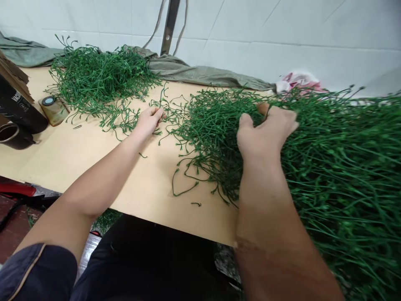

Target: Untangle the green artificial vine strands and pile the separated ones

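Many thin green plastic-looking stems lie in piles on the tan tabletop (140, 184). My left hand (152, 119) is closed in a pinch on a green stem (161, 95) that sticks up from its fingertips, between the back-left pile (100, 75) and the middle pile (213, 121). My right hand (266, 127) reaches over the stems where the middle pile meets the large right-hand heap (347, 179). Its thumb stands apart from the other fingers, which are slightly blurred, and no stem shows held in it. A few loose stems lie near the table's front edge.
At the far left stand a black bottle (23, 106), a dark cup (14, 136) and a small jar (54, 110). Grey-green cloth (206, 75) runs along the tiled wall, beside a pink and white cloth (299, 81). A metal upright (170, 27) stands behind.
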`<state>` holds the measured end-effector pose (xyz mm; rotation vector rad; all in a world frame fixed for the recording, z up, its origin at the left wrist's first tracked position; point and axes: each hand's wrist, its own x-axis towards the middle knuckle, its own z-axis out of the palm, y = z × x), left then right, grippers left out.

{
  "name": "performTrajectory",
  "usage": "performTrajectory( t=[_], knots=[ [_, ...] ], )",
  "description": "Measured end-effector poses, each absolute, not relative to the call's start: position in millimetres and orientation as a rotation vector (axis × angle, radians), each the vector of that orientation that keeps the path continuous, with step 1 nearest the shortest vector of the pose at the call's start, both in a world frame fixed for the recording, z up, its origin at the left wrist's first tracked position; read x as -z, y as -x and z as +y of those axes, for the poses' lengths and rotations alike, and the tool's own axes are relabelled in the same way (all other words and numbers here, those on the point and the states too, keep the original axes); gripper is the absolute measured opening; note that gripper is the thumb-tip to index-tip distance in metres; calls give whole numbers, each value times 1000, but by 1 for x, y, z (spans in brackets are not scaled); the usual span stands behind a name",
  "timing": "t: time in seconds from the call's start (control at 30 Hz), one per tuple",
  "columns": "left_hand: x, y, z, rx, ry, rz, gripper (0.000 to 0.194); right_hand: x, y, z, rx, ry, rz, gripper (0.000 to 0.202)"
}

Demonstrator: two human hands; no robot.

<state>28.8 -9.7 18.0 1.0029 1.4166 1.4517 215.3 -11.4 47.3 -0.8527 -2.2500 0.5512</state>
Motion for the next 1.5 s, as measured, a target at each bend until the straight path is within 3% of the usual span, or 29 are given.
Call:
performTrajectory(
  t=[0.33,0.67,0.93,1.27,1.47,1.5],
  knots=[
    [-16,-42,-15,-1366,-1142,1336,25,-4,-184,-16,-107,1171,-1984,37],
    [-16,-51,-21,-1256,-1143,1249,26,-3,-177,-16,-527,1001,-1849,13],
    [-19,-47,-23,-1301,-979,1180,19,-17,-174,-29,-807,862,-1752,28],
    [-14,-16,-3,-1549,-746,1348,26,-43,-166,-65,-516,739,-1932,35],
    [-22,-23,-16,-1393,-923,1231,23,-33,-219,-7,-123,1222,-1634,12],
    [-25,-27,-18,-1378,-948,1226,23,-30,-230,3,-28,1329,-1572,19]
  ],
)
